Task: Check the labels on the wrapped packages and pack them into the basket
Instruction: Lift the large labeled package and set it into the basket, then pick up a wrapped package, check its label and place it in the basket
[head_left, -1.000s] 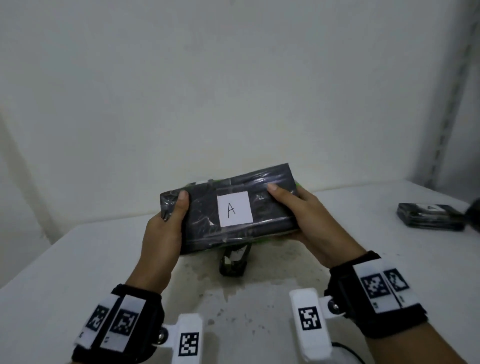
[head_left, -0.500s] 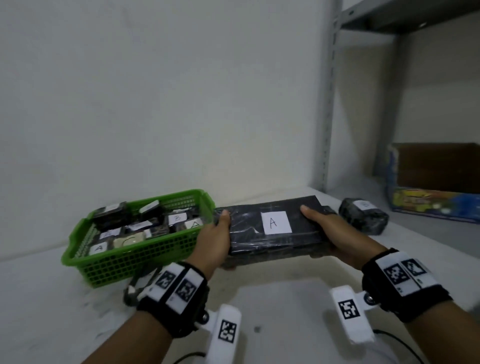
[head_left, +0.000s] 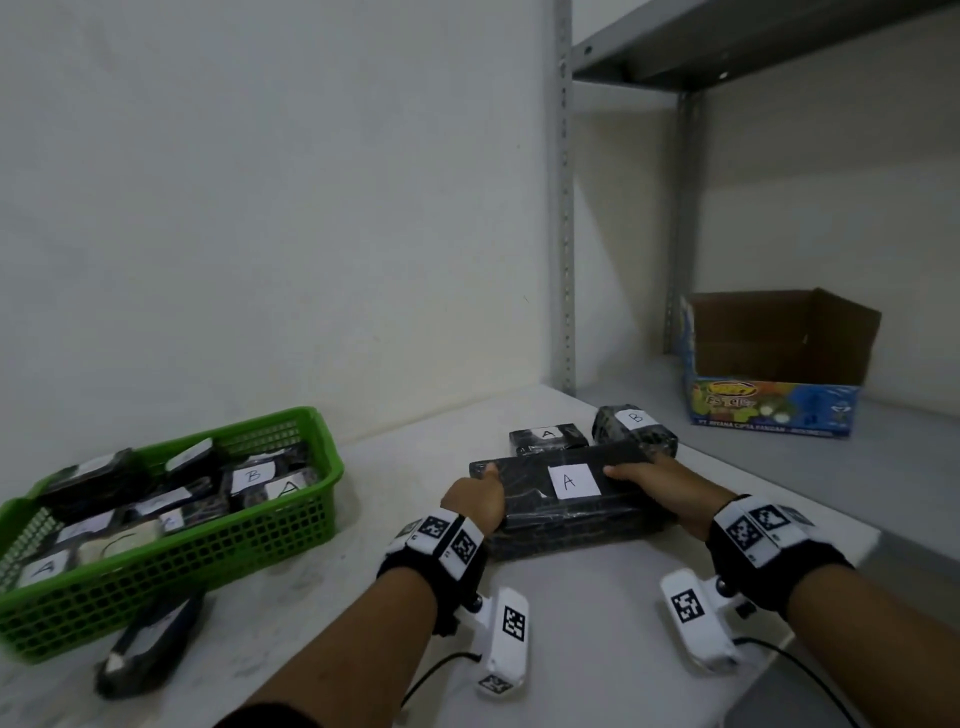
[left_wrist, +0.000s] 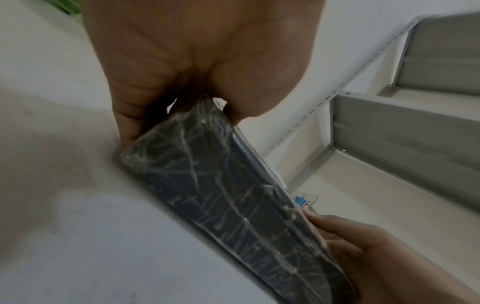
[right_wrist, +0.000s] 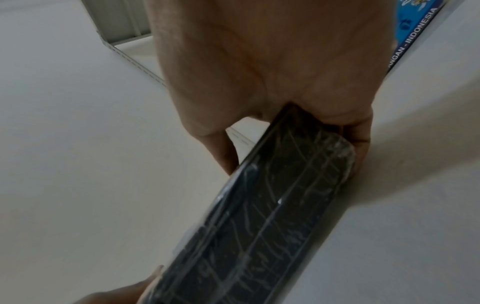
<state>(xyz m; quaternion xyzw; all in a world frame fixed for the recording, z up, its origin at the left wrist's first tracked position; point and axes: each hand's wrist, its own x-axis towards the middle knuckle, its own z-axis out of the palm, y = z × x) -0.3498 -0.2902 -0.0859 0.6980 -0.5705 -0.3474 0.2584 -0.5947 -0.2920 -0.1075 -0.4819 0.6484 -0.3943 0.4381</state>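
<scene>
Large "A" package held in both hands over the table.

The left hand (head_left: 475, 499) and right hand (head_left: 657, 488) each pinch an end of the long wrapped package (head_left: 524, 501), thumbs on top. Beyond sit two small packages (head_left: 548, 439). The green basket (head_left: 270, 535) looks nearly full; the slick wrap may slip, or the package may not fit.

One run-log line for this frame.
both hands hold long package labelled A | left hand | right hand | green basket left, part-filled
</scene>
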